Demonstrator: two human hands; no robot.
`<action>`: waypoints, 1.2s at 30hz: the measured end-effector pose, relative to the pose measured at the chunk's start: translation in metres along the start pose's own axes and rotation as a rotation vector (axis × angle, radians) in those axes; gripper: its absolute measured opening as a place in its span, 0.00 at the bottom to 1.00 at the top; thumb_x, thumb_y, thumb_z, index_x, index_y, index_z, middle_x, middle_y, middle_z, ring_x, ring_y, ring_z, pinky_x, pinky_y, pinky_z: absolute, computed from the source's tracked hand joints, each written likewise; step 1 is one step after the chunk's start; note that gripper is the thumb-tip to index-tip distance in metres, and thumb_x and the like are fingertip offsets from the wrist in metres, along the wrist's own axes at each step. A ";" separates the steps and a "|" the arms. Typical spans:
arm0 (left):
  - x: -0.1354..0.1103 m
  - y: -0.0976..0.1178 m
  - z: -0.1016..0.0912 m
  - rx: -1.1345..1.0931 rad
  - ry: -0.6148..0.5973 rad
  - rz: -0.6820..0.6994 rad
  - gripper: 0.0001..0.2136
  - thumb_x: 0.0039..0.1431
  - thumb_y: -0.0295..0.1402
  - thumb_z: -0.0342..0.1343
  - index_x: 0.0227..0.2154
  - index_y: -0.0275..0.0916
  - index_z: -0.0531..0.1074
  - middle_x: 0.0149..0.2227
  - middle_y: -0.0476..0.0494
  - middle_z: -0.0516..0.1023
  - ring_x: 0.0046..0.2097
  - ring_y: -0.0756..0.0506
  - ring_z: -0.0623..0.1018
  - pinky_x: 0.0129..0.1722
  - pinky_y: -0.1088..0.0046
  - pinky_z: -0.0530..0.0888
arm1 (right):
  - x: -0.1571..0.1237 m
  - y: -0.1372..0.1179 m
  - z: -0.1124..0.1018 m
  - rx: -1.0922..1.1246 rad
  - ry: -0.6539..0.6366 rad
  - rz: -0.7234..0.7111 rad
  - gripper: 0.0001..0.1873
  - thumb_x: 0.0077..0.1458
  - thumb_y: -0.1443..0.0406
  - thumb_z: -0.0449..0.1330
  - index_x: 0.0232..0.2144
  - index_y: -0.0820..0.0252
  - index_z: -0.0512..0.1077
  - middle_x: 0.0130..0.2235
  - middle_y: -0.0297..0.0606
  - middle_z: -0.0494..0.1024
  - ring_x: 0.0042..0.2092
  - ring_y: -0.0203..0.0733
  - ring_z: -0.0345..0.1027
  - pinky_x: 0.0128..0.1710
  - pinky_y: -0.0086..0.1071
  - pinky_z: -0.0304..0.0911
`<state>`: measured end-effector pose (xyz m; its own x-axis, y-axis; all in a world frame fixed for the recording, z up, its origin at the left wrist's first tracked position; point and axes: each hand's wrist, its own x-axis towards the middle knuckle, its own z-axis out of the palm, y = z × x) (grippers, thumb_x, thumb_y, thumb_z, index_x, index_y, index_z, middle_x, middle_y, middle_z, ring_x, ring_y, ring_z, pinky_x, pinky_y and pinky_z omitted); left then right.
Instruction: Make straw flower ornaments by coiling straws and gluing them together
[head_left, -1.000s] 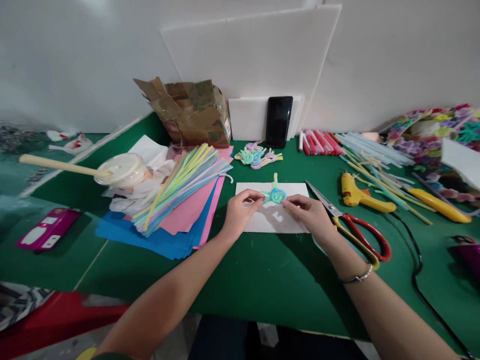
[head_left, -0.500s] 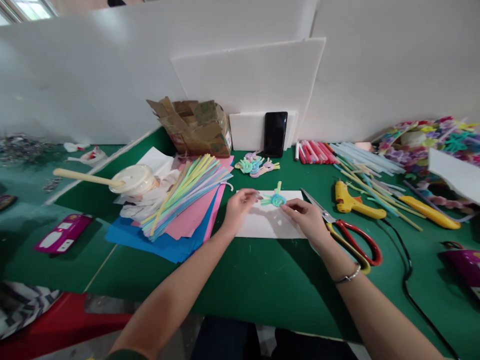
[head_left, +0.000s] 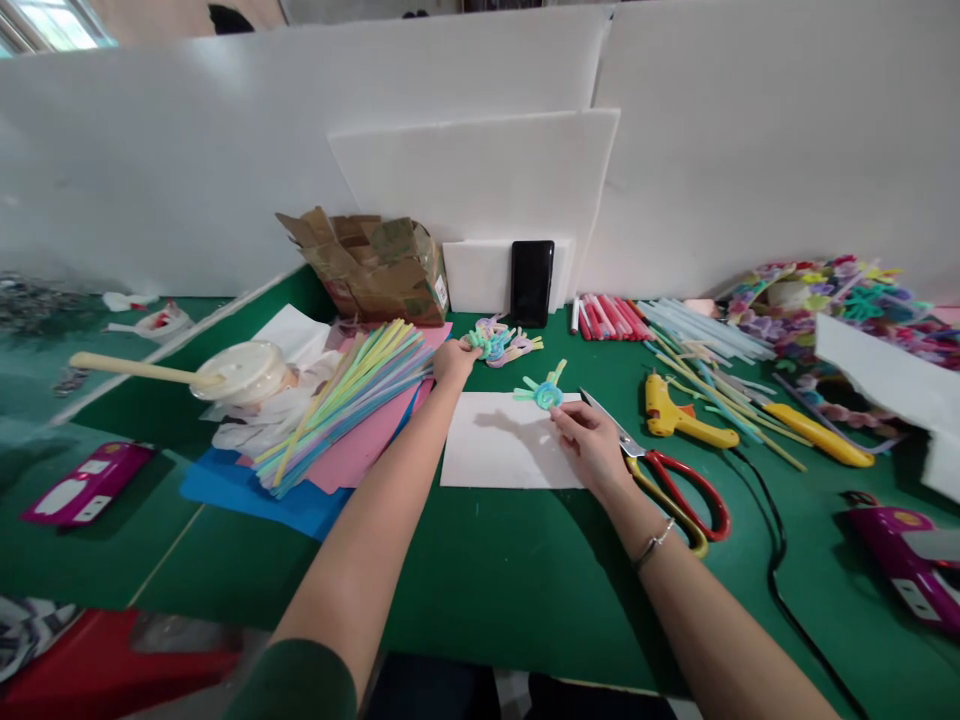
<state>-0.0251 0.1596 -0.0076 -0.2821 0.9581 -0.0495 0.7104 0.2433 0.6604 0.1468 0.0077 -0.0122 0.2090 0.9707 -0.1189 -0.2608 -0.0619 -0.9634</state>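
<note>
My right hand (head_left: 589,440) pinches a blue-green pipe-cleaner coil (head_left: 548,396) with yellow and green strands sticking out of it. It is held over a white sheet (head_left: 495,450) on the green table. Further forward, my left hand (head_left: 456,362) is stretched to a small pile of pastel pipe-cleaner coils (head_left: 516,345), its fingertips closed on a green one at the near left side. Large scissors (head_left: 675,490) with red and yellow handles lie beside my right wrist.
At left are a bundle of pipe cleaners (head_left: 352,395), coloured sheets (head_left: 262,490) and a lidded tub (head_left: 244,370). A cardboard box (head_left: 382,270) and a phone (head_left: 532,284) stand behind. A yellow glue gun (head_left: 682,412), its cord, and markers (head_left: 611,317) are at right.
My left hand has moved from beside the held coil forward and left to the pile. My right hand still holds its coil. The view has shifted slightly.
</note>
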 end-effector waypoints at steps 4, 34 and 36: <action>0.000 0.001 0.000 0.044 -0.040 0.003 0.07 0.46 0.36 0.60 0.25 0.38 0.77 0.32 0.41 0.80 0.38 0.41 0.78 0.33 0.72 0.67 | -0.002 -0.003 0.001 0.025 -0.016 0.026 0.17 0.30 0.54 0.68 0.20 0.58 0.70 0.19 0.28 0.63 0.19 0.29 0.49 0.18 0.28 0.47; -0.008 -0.009 0.012 -0.442 0.159 0.166 0.16 0.37 0.21 0.61 0.33 0.37 0.68 0.36 0.44 0.74 0.40 0.45 0.75 0.45 0.69 0.69 | 0.001 -0.001 0.000 0.177 -0.015 0.076 0.14 0.28 0.58 0.70 0.17 0.59 0.73 0.19 0.27 0.67 0.19 0.27 0.50 0.19 0.27 0.45; -0.008 -0.009 0.014 -0.634 0.147 0.147 0.16 0.37 0.20 0.60 0.32 0.37 0.67 0.29 0.48 0.73 0.36 0.46 0.76 0.42 0.69 0.70 | 0.002 -0.001 -0.001 0.205 -0.015 0.078 0.14 0.29 0.58 0.71 0.18 0.60 0.73 0.19 0.27 0.66 0.19 0.26 0.50 0.19 0.27 0.46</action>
<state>-0.0204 0.1522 -0.0237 -0.3279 0.9331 0.1479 0.2438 -0.0676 0.9675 0.1487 0.0094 -0.0117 0.1668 0.9684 -0.1857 -0.4619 -0.0897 -0.8824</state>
